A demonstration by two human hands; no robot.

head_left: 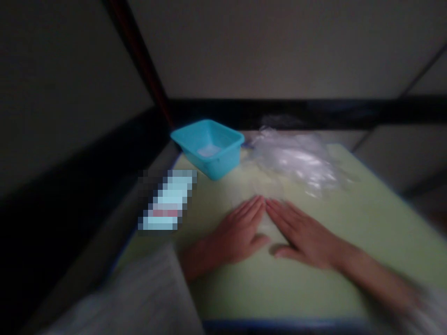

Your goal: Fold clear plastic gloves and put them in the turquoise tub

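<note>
My left hand (240,230) lies flat, palm down, on the pale green tabletop (265,293), its thumb spread from the fingers. Beside it my right hand (302,235) is also flat, and the fingertips of both hands meet or nearly meet. A faint, clear sheet or bag (256,187) seems to lie at and beyond the fingertips; its outline is blurred. Behind my right hand rests a crumpled heap of clear plastic (296,158). A turquoise basin (225,160) stands behind my left hand, with something whitish at its bottom.
At the table's left edge is a pixelated, light rectangular object (171,200). The table has a blue rim. A pale wall (279,51) with a dark band rises behind it, and a dark reddish strip runs down the corner at the upper left.
</note>
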